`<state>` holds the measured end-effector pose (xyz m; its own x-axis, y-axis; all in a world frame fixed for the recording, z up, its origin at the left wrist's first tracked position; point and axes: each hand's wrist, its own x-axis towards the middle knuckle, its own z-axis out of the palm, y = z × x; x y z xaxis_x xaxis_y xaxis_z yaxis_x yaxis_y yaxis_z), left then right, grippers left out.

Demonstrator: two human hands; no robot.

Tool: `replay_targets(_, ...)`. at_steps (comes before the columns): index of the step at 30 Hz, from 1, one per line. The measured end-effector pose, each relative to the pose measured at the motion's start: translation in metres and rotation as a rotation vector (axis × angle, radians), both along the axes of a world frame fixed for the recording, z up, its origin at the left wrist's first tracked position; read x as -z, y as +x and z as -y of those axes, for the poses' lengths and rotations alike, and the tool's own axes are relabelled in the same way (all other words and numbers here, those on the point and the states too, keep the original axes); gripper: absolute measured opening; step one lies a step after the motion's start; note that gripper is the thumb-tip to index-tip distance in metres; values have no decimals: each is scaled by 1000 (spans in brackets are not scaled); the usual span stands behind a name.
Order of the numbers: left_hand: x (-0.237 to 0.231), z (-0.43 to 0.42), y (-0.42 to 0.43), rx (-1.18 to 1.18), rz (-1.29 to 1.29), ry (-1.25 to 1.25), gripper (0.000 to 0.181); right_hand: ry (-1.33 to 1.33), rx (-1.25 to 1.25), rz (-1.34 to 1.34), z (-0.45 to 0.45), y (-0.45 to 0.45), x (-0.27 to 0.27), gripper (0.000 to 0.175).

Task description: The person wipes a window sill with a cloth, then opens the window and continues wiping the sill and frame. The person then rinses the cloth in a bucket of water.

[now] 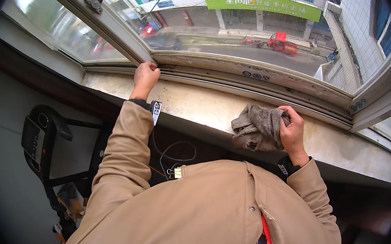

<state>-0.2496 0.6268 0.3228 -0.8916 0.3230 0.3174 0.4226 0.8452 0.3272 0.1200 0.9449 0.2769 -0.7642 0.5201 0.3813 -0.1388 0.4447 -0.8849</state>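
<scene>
My right hand grips one side of a crumpled grey-brown cloth, which hangs over the inner edge of the pale windowsill. My left hand is at the bottom corner of the sliding window sash frame, its fingers curled against the frame and the track. Whether those fingers grip the frame cannot be told. Between the two hands runs the metal window track, with dirt along it. The glass pane bears drops or specks.
A treadmill stands by the wall at the left. A black cable loops below the sill. A window latch sits on the upper sash frame. Outside lie a street and a red three-wheeled vehicle.
</scene>
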Motion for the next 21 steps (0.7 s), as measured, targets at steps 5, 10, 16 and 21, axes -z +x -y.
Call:
replay_targets(5, 10, -28, -15, -106, 103, -75, 35, 12, -5, 5, 0, 1, 2, 15)
replay_targets(10, -5, -47, -1, -60, 272, -132, 31, 38, -5, 9, -1, 2, 3, 15)
replay_targets(16, -22, -30, 42, 48, -61, 220, 21, -35, 17, 58, 0, 3, 3, 21)
replay_targets(21, -2, 18, 76, 72, 16, 330, 18, 36, 34, 36, 0, 4, 9, 25)
